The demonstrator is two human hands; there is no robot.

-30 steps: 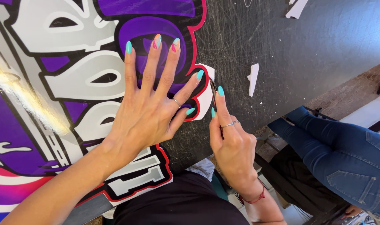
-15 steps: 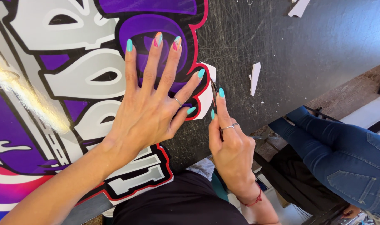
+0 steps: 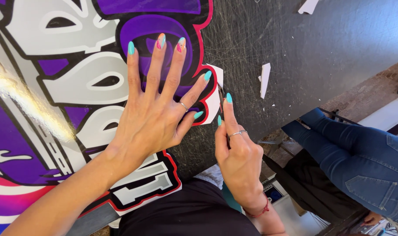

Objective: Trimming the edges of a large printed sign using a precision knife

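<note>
Sticker: a large glossy printed vinyl graphic (image 3: 76,87) in purple, grey-white, black and red, with blocky outlined shapes and a thin red border following its cut edge; a bright streak of glare crosses its left part.
Where it lies: flat on a dark, heavily scratched cutting mat (image 3: 321,48), covering the mat's left side and running out of view at the left and top.
White trim: a narrow strip of white backing (image 3: 215,98) juts out past the red border at the sticker's right edge, between the 2 hands.
Left hand: the left hand (image 3: 153,118) is spread fully open, palm down, pressing flat on the sticker, gripping nothing; turquoise nails, a ring on 1 finger.
Right hand: the right hand (image 3: 238,153) is mostly closed, index finger stretched along a thin blade (image 3: 221,95) whose tip meets the white trim; the handle is hidden in the fist.
Scraps: a white offcut sliver (image 3: 265,79) lies on the mat well right of the trim, another offcut piece (image 3: 308,6) at the top edge.
Nearby: a person's legs in blue jeans (image 3: 360,153) at the lower right.
</note>
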